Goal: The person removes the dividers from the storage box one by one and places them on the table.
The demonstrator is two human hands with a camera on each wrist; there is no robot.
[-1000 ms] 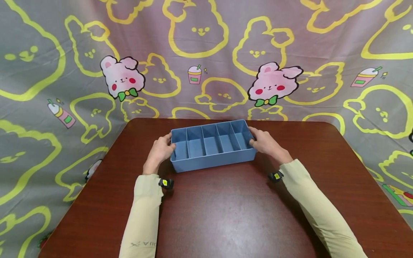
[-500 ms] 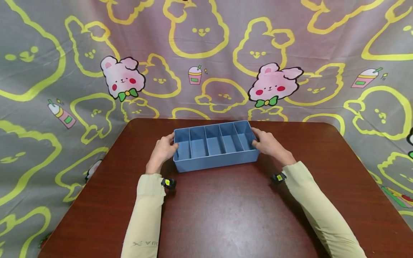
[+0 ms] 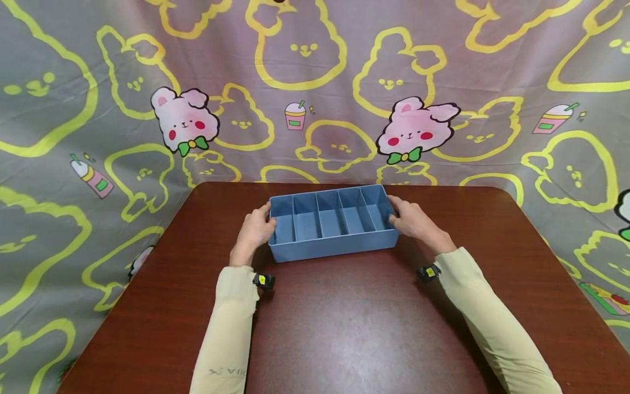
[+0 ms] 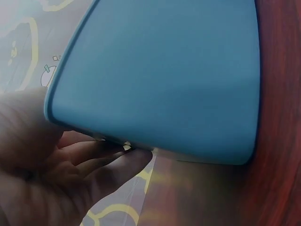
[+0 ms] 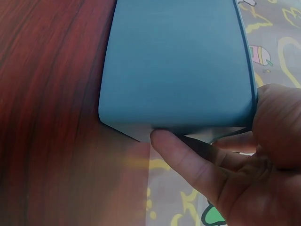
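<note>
The left hand (image 3: 257, 227) and right hand (image 3: 414, 220) grip one blue five-compartment tray (image 3: 334, 247) by its ends. Two sleeves (image 3: 226, 334) run out of sight.

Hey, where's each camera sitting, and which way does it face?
Head: worn on the head, facing forward and down at the blue divided box, table and patterned cloth; left hand, right hand and both sleeves show.
Left wrist: worn there, facing the box's outer wall close up; part of the left hand shows.
Right wrist: likewise, with part of the right hand.
Shared: both wrist views show the box's outside, table and cloth.
</note>
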